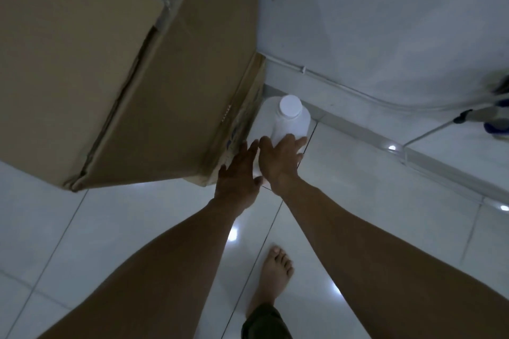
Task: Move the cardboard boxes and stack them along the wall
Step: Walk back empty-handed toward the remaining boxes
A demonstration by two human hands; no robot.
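Closest to the camera there's a bare foot [274, 275] on the glossy white floor tiles [124, 228], with both forearms reaching out over it. The left hand [238, 173] has its fingers straight and relaxed, with the tips right at the bottom corner of the lower cardboard box [239, 121], holding nothing. The right hand [281, 162] is spread flat on the side of a white plastic jug [290, 118], fingers splayed rather than curled round it.

That jug is the thing in the way. It stands upright with its cap on, wedged between the box stack and the wall [385, 22], just beside the lower box.

The big cardboard box [110, 63] sits on top of the lower one and overhangs it toward the camera. Its long edge runs from the near left corner away to the wall, with a taped seam across the top.

Farther back, a thin cable [344, 85] runs along the wall's base. At the far right there's a blurry blue-and-grey thing [493, 115] I can't make out.
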